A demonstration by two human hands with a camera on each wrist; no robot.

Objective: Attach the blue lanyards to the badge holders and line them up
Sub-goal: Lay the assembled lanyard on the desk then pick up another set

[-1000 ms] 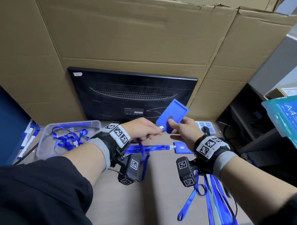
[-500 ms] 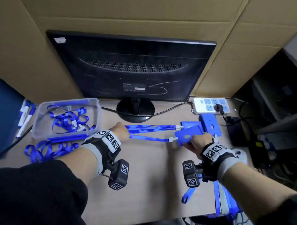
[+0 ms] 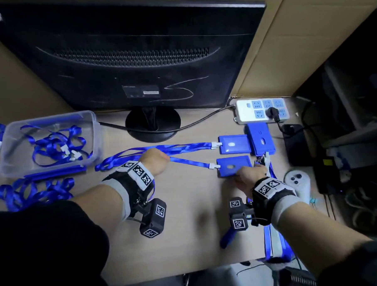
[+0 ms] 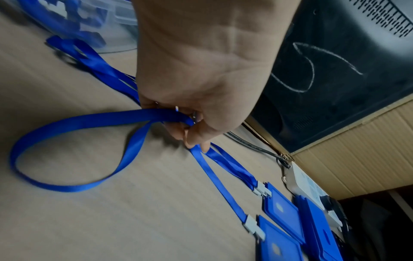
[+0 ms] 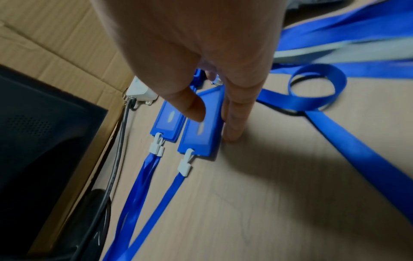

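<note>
Two blue badge holders lie side by side on the desk, each clipped to a blue lanyard running left. My right hand (image 3: pixel 246 175) (image 5: pixel 214 123) is on the near holder (image 3: pixel 232 166) (image 5: pixel 198 134): the thumb (image 5: pixel 194 109) presses its face and straight fingers (image 5: pixel 232 123) lie along its edge. My left hand (image 3: pixel 155 161) (image 4: pixel 192 134) pinches that holder's lanyard strap (image 3: pixel 191 163) (image 4: pixel 214 180), which is stretched straight. The far holder (image 3: pixel 233 143) (image 4: pixel 281 208) lies just behind it.
A stack of bare blue holders (image 3: pixel 261 138) sits by a white power strip (image 3: pixel 262 110). A clear box of lanyards (image 3: pixel 51 141) stands at the left, with loose lanyards (image 3: pixel 34 190) in front. The monitor base (image 3: pixel 152 124) is behind. More lanyards (image 3: pixel 274 237) hang over the desk's right edge.
The holder came down from the air onto the desk beside the first one. My left hand drew the strap out to the left. The head view tilted down.
</note>
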